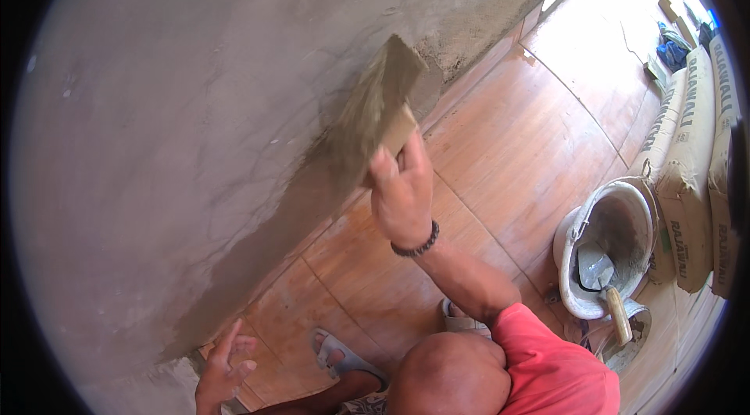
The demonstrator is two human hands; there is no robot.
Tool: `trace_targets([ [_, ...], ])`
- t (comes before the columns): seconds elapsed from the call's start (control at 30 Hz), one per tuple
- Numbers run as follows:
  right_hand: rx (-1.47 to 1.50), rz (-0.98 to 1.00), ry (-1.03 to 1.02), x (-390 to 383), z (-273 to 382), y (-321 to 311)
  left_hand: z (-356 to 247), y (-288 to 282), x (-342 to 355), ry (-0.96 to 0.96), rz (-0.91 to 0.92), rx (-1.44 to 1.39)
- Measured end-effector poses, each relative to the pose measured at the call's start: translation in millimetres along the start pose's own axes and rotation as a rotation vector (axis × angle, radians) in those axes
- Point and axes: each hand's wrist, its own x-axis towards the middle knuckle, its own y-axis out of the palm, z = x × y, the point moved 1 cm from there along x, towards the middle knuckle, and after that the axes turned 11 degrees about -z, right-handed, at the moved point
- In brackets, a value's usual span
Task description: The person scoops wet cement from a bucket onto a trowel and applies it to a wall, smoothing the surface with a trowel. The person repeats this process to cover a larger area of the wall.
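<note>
My right hand [402,184], with a dark bracelet at its wrist, grips the handle of a plastering float [383,91]. The float's board is smeared with grey mortar and lies against the lower part of the wall [187,118], somewhat blurred; exactly how much of its face touches is hidden. Darker, wet-looking plaster [262,259] runs along the foot of the wall below the float. At the lower left, my left hand [225,368] holds nothing, its fingers apart, close to the wall's base.
A mortar-stained bucket [566,259] stands on the tiled floor [500,141] to the right, a trowel [598,268] resting in it with its handle over the rim. Filled paper sacks [687,173] lean behind it. My sandalled foot [336,356] and bent knee [449,372] are near the front.
</note>
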Motion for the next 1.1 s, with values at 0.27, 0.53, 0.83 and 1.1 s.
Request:
trace_targets([
  [0.27,0.431,-0.190,0.330,-4,-7,-119,-7,1,3,-0.021,-0.010,0.009],
  [0.53,0.380,-0.207,0.294,47,-64,-155,7,-3,3,-0.028,0.020,-0.015],
  [0.83,0.125,-0.193,0.030,37,-59,-84,13,-4,-3,-0.045,0.017,-0.008],
  [1.1,0.165,0.138,0.084,-8,9,17,-9,-8,3,0.329,-0.309,0.360],
])
